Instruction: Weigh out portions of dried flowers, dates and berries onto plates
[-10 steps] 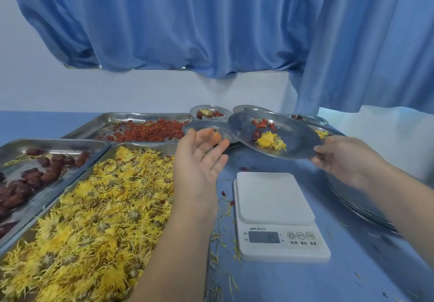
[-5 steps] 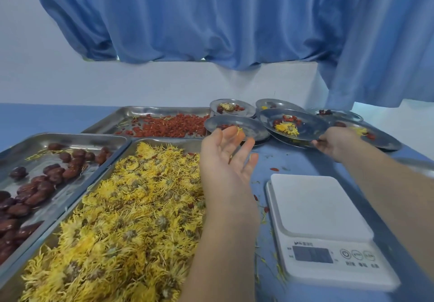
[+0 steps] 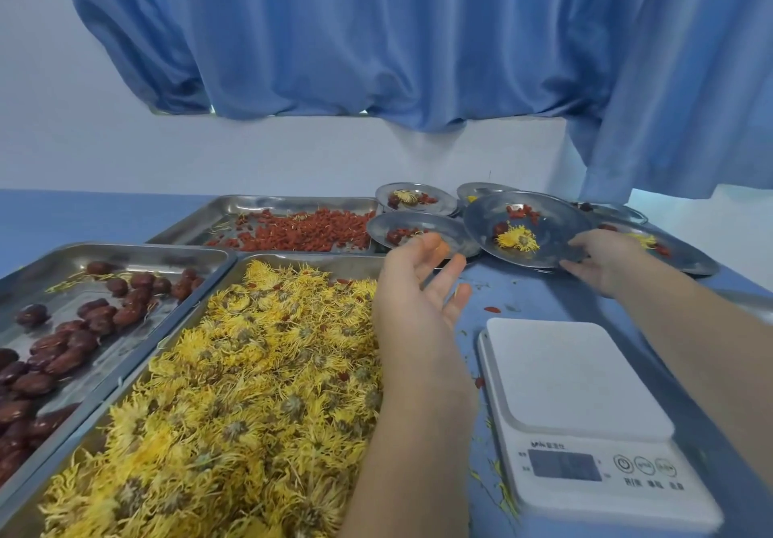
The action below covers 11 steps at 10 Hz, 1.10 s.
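I see bright yellow dried chrysanthemums (image 3: 234,391), dark red-brown dates (image 3: 62,341) and orange-red goji berries (image 3: 309,232) against silvery steel trays (image 3: 138,255). The kitchen scale (image 3: 573,374) is white; tabletop (image 3: 543,290) and curtain (image 3: 376,35) are blue.

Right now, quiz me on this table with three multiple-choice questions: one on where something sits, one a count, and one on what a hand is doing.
1. Where does the flower tray lie relative to the scale?
A) to its left
B) to its right
C) behind it

2. How many rectangular trays hold ingredients?
A) two
B) three
C) five

3. What is the right hand doing?
A) pressing a scale button
B) digging in the flowers
C) holding a plate by its rim

Answers:
1 A: the yellow flowers fill the tray left of the white scale.
2 B: there is one tray each for dates, berries and flowers.
3 C: it clasps the near rim of the plate that carries flowers and berries.
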Available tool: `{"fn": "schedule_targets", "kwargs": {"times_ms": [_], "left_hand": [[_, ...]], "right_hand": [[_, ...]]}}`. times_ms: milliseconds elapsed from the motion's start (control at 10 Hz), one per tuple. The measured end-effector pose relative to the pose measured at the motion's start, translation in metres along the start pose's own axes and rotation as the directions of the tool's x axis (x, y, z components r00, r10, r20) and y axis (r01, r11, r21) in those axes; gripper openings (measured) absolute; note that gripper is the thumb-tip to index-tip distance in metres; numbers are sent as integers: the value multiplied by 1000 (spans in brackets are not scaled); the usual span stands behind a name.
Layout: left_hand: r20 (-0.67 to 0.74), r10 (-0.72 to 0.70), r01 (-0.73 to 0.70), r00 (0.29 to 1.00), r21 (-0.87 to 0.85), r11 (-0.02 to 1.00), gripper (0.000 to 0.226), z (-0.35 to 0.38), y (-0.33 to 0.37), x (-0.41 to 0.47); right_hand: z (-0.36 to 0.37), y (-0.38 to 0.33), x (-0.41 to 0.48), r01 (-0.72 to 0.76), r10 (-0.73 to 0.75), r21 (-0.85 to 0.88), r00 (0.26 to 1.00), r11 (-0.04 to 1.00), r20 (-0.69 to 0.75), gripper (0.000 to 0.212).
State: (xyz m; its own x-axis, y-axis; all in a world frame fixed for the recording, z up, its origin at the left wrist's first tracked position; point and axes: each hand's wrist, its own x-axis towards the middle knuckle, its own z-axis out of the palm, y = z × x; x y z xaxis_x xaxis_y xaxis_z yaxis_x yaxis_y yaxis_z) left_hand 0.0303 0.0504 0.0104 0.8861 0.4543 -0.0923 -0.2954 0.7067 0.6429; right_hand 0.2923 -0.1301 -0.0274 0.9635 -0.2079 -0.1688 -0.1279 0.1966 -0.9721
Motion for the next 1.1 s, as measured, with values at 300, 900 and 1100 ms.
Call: {"fn": "schedule_targets", "kwargs": {"times_ms": [300, 900, 1100], "left_hand": [[21, 37, -39, 999, 97, 995, 10, 1, -7, 0], [25, 56, -59, 998, 135, 989, 11, 0, -6, -1], [84, -5, -19, 996, 281, 959, 14, 1, -6, -4]], "right_hand": [[-5, -8, -8, 32, -25, -111, 998, 993, 62, 68], [2, -10, -12, -93, 92, -225, 996, 970, -12, 59], [-21, -18, -61, -24, 50, -173, 988, 985, 147, 23]]}}
